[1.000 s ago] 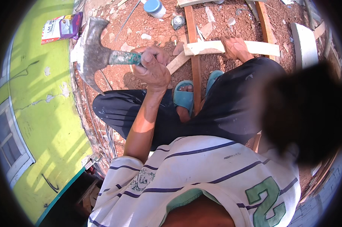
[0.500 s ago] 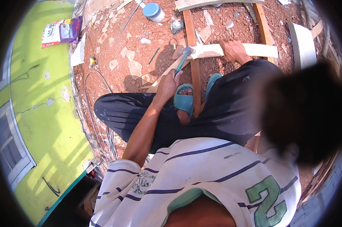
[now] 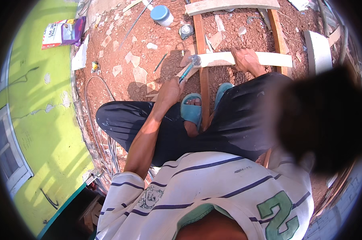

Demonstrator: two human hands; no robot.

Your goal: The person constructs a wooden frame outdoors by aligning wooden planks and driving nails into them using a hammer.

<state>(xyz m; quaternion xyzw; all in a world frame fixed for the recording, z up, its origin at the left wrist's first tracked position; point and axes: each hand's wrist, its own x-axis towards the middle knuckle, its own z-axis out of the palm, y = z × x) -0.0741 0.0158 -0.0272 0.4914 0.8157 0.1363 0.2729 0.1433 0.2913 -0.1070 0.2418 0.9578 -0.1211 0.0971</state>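
Note:
My left hand is wrapped around the handle of a hammer with a teal grip. The metal head is close to the left end of a pale wooden plank; whether they touch, I cannot tell. That plank lies crosswise over two long brown wooden rails. Farther right, my right hand grips the plank, its fingers over the far edge. Another pale board crosses the rails at the far end. My feet, in teal sandals, stand on either side of the left rail.
Red, rubble-strewn soil surrounds the rails. A blue-lidded tub and a tape measure sit beyond the hammer. A printed bag lies by the green wall. White board lies right; a dark blur hides the right side.
My left hand and the hammer have shifted slightly left and nearer to me. My right hand keeps its hold on the plank. The whole view has moved a little.

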